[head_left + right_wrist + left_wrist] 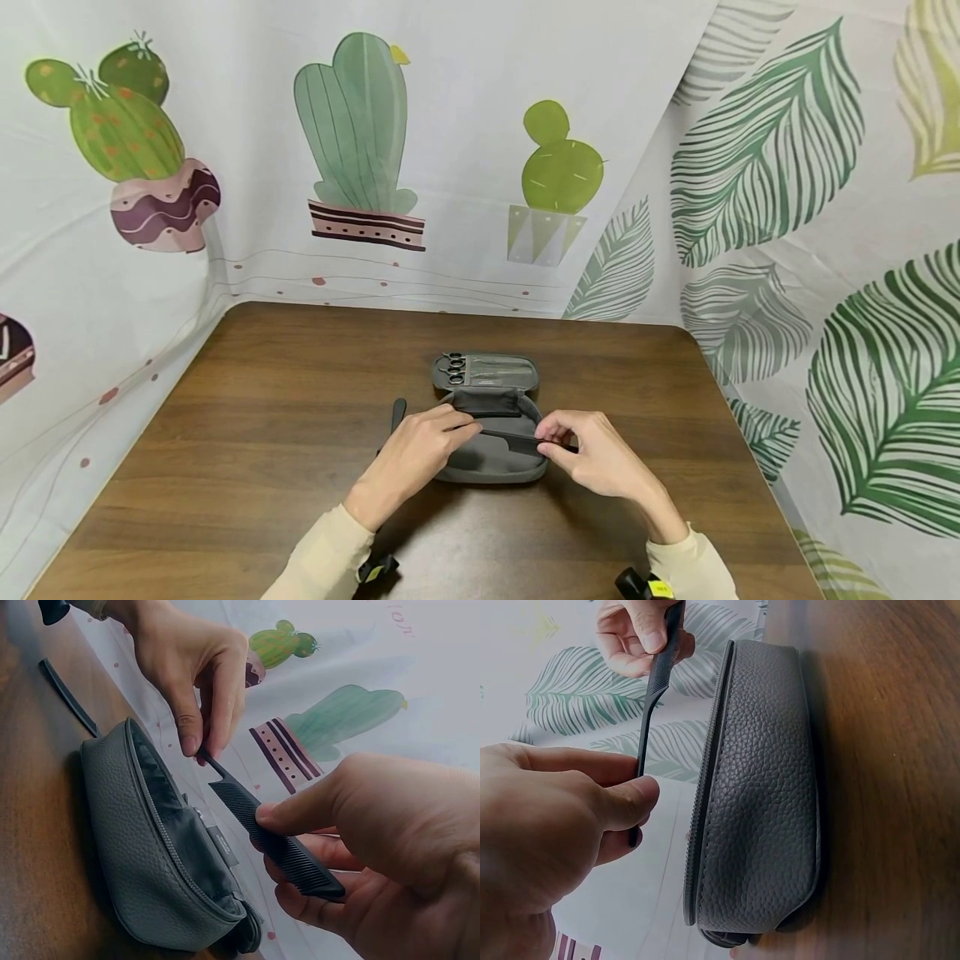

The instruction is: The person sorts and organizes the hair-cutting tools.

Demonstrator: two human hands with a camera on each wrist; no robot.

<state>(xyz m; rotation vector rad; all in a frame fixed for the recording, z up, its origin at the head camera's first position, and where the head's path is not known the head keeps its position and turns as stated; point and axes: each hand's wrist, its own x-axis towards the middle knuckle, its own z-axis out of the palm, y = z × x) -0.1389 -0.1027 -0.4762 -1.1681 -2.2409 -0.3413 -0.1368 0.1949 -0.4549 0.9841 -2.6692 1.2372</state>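
Note:
A black rat-tail comb (259, 825) is held in both hands above the open grey zip case (491, 477). My left hand (420, 446) pinches its thin tail between thumb and fingers. At the other end my right hand (600, 454) grips the toothed part, with the thumb (277, 816) on top and the fingers beneath. In the left wrist view the comb (660, 673) stands apart from the case's pebbled side wall (761, 787). The right wrist view shows the case's dark lining (187, 817) and a small label inside.
The case's lid (487, 390) lies folded back, with scissors (453, 367) and other slim tools in its pocket. Left of the case lies a long black object (67, 697), partly hidden by my left hand in the head view. Beneath everything is a brown wooden table (285, 400), with printed cloth behind.

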